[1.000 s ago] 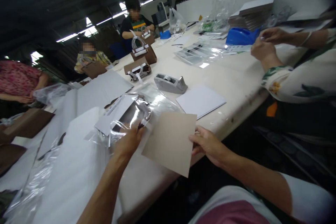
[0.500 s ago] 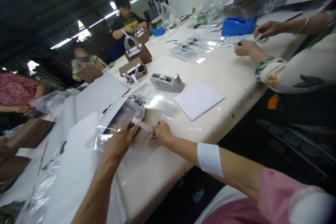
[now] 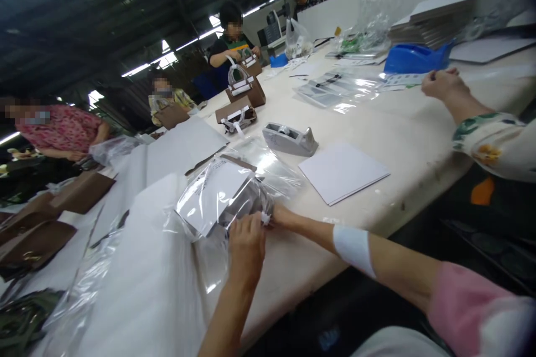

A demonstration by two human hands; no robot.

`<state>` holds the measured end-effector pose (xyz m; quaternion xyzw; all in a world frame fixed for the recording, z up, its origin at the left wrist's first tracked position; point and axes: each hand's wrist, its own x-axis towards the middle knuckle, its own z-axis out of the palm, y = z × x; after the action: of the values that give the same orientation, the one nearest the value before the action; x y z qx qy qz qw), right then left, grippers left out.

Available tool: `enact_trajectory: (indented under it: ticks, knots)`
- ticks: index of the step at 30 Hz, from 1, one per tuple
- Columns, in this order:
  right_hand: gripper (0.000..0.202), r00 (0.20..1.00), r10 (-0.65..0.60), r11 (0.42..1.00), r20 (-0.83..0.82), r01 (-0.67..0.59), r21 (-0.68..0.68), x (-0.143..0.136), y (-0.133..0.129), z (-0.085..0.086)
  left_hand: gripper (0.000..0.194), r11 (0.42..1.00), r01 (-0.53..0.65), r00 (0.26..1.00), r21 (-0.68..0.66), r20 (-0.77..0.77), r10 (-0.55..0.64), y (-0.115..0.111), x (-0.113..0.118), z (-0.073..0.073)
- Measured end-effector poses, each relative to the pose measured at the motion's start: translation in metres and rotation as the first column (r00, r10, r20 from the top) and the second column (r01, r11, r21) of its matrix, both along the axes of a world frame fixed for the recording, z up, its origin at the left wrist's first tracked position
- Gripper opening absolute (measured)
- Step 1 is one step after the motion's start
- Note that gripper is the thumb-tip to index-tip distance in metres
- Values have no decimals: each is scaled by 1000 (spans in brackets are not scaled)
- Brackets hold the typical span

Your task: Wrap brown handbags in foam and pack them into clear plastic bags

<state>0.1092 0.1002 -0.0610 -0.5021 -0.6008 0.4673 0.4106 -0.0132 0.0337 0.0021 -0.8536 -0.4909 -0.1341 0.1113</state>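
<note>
A clear plastic bag (image 3: pixel 209 195) with a white printed sheet and a wrapped handbag part inside lies on the table before me. My left hand (image 3: pixel 248 240) is closed at its near edge, fingers bent over the plastic. Beside it, my right hand (image 3: pixel 278 215) is mostly hidden behind the bag's wrapped handle and a bit of white strip; its fingers do not show. Just beyond, a grey tape dispenser (image 3: pixel 291 139) stands next to more clear plastic (image 3: pixel 268 164). White sheets (image 3: pixel 343 172) lie to the right.
Brown handbags (image 3: pixel 247 92) stand at the far edge, others (image 3: pixel 36 248) at the left. White foam sheets (image 3: pixel 138 251) cover the left side. A blue tape dispenser (image 3: pixel 419 58) and a co-worker's hand (image 3: pixel 446 89) are at the right. Other people work further back.
My left hand has moved right, close to my right hand. The bag has turned, so the printed sheet now shows on top and the brown panel is mostly covered. The view has shifted.
</note>
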Motion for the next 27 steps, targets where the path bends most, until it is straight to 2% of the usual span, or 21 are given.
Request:
enact_trajectory:
  ticks: [2, 4, 5, 6, 7, 9, 11, 14, 15, 17, 19, 21, 23, 27]
  knots:
    - [21, 977, 186, 982, 103, -190, 24, 25, -11, 1, 29, 983, 152, 986, 100, 51, -158, -28, 1, 2]
    - [18, 940, 268, 956, 211, -287, 66, 50, -21, 3, 32, 897, 327, 926, 296, 91, -368, -53, 1, 17]
    - [16, 929, 266, 951, 258, -296, 86, 61, -26, 5, 34, 850, 337, 911, 404, 90, -403, -62, 1, 27]
    - [14, 922, 236, 955, 306, -278, 103, 72, -31, 7, 38, 822, 302, 918, 482, 83, -387, -67, 1, 37]
    - [15, 918, 182, 964, 352, -237, 118, 82, -34, 8, 45, 825, 226, 948, 518, 79, -309, -68, 1, 46]
    - [21, 901, 19, 982, 434, -97, 160, 100, -37, 10, 62, 879, 51, 993, 475, 71, -96, -62, 0, 58]
    - [31, 838, -178, 964, 516, 43, 263, 112, -33, 9, 69, 936, -68, 998, 345, 38, 58, -49, -1, 58]
    - [57, 744, -340, 917, 575, 125, 379, 118, -14, 3, 47, 956, -105, 992, 275, -36, 119, -32, -4, 46]
    - [55, 742, -344, 916, 575, 131, 379, 117, -6, 1, 38, 953, -89, 993, 290, -53, 109, -27, -5, 43]
    - [30, 783, -311, 932, 539, 140, 335, 111, 11, 0, 25, 945, -39, 998, 324, -36, 53, -21, -8, 43]
    - [12, 827, -296, 941, 477, 166, 296, 105, 24, 2, 20, 953, -21, 998, 303, 70, 0, -14, -12, 52]
    - [20, 862, -315, 943, 398, 238, 232, 98, 30, 5, 21, 972, -60, 972, 229, 236, 5, -6, -16, 68]
    - [35, 890, -329, 944, 315, 299, 140, 91, 26, 7, 22, 982, -132, 922, 135, 381, 72, 4, -20, 87]
    - [67, 958, -212, 972, 195, 227, -60, 70, -3, 2, 22, 970, -238, 857, 56, 482, 183, 22, -31, 116]
